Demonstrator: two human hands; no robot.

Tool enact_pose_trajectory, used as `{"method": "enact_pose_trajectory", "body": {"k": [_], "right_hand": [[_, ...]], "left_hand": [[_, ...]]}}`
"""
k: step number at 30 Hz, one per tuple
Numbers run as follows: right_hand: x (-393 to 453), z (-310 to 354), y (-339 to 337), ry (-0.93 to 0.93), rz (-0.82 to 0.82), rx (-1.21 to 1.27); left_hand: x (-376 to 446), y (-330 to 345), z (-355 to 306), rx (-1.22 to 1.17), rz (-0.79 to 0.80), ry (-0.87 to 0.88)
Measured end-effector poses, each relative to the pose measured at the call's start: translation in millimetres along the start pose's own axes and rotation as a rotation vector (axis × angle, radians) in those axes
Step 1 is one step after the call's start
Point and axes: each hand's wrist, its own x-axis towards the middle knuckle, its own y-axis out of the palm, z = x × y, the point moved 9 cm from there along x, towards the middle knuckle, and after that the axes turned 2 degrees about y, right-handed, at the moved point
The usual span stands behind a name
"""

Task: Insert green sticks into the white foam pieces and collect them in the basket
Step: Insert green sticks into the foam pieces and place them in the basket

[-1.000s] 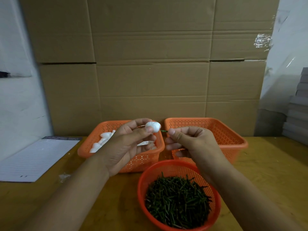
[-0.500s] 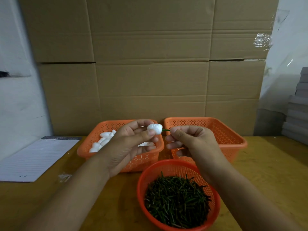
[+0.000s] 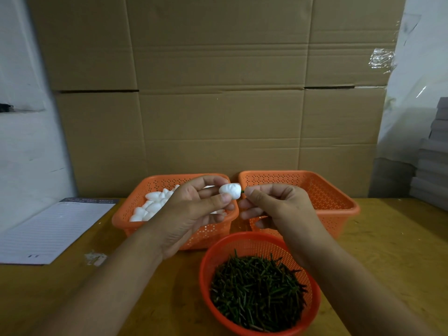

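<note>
My left hand (image 3: 194,209) pinches a white foam piece (image 3: 230,189) between thumb and fingers, held above the gap between two orange baskets. My right hand (image 3: 274,204) pinches a green stick (image 3: 243,191) whose tip is in the foam's right end; only a short bit of stick shows. The left orange basket (image 3: 135,214) holds several white foam pieces (image 3: 151,206). The right orange basket (image 3: 339,202) shows no contents from here. A round orange basket (image 3: 242,246) at the front is full of green sticks (image 3: 257,289).
A lined notepad (image 3: 48,231) lies on the wooden table (image 3: 388,251) at the left, with white crumbs (image 3: 95,258) near it. A wall of cardboard boxes (image 3: 218,105) stands behind the baskets. Grey stacked items (image 3: 434,166) stand at the right.
The green stick has gone further into the foam piece, so less of it shows between my hands. Both hands stayed nearly in place.
</note>
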Motion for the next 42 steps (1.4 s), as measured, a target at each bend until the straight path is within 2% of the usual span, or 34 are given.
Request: {"method": "enact_pose_trajectory", "body": {"k": [12,21,35,42], "right_hand": [[0,-2,4,0.012,0.041,0.01],[-2,-10,18,0.067,0.167,-0.103],[-2,-10,16,0.057,0.109,-0.103],[-3,-9,17,0.038,0.156,-0.116]], "left_hand": [[0,2,2,0.029,-0.013,-0.007],[0,1,-5,-0.004,-0.053,0.044],[0,1,-9,0.145,-0.103,0.123],[0,2,-6,0.152,-0.04,0.093]]}}
